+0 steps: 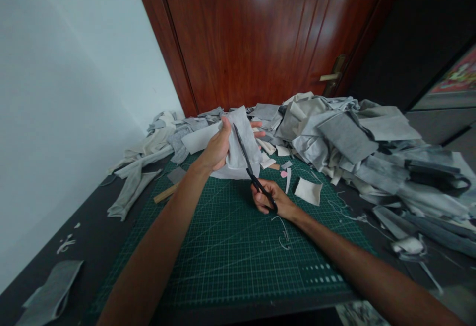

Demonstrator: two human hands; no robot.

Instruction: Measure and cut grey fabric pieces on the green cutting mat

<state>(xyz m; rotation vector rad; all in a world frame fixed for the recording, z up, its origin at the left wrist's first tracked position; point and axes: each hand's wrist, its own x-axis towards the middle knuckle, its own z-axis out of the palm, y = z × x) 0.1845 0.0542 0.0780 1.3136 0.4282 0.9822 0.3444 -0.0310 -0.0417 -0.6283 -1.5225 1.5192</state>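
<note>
A pale grey piece of cloth [240, 150] is held up over the far part of the mat by my left hand [218, 148]. The thumb lies in front of the cloth, and the other fingers are behind it, their tips showing at its right edge. My right hand [268, 197] grips black-handled scissors [256, 180] by the loops. Their dark blades point up and left across the front of the cloth and look closed or nearly so. Whether the blades touch the cloth I cannot tell.
Under my hands lies a green cutting mat [223, 246]. A large heap of grey fabric pieces [345, 137] covers the right and back of the table. A wooden strip [166, 193], a cream square [308, 190] and loose threads lie on the mat. Behind stands a wooden door [245, 38].
</note>
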